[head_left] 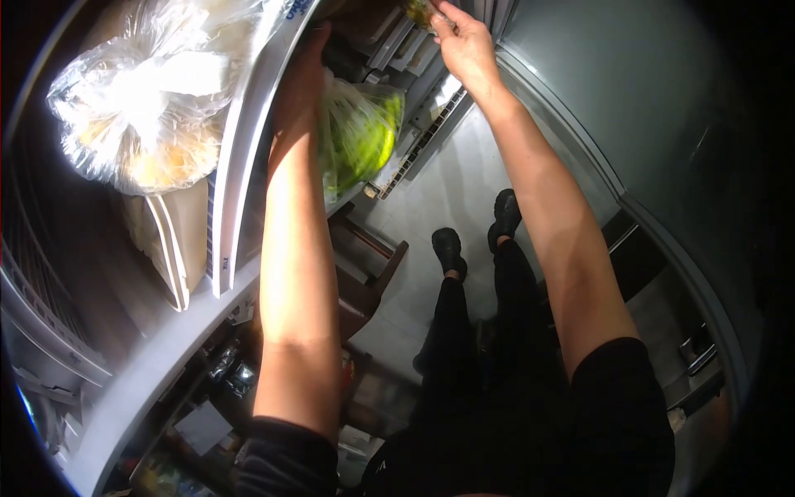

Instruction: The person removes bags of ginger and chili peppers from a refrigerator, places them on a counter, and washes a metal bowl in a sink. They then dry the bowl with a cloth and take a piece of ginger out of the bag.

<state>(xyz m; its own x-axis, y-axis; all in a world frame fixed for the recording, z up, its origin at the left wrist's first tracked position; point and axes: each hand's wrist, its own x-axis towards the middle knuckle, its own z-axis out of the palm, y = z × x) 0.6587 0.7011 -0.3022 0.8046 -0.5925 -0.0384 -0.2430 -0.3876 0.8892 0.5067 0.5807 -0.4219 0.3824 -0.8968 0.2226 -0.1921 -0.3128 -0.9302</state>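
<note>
At the top of the head view, my right hand (465, 43) pinches a small clear plastic package (424, 14) with yellowish-green contents, partly cut off by the frame edge. My left hand (303, 73) reaches into the shadowed refrigerator behind the white door rack. Its fingers are too dark and hidden to tell whether they hold anything. Just right of that hand hangs a thin clear plastic bag (362, 132) with bright green produce inside.
On the left, the open door's rack (240, 157) carries a knotted clear bag (145, 124) with pale orange contents, above a cream container (186, 240). A brown chair (362, 282) stands below my left forearm. My feet are on the light floor (389, 240).
</note>
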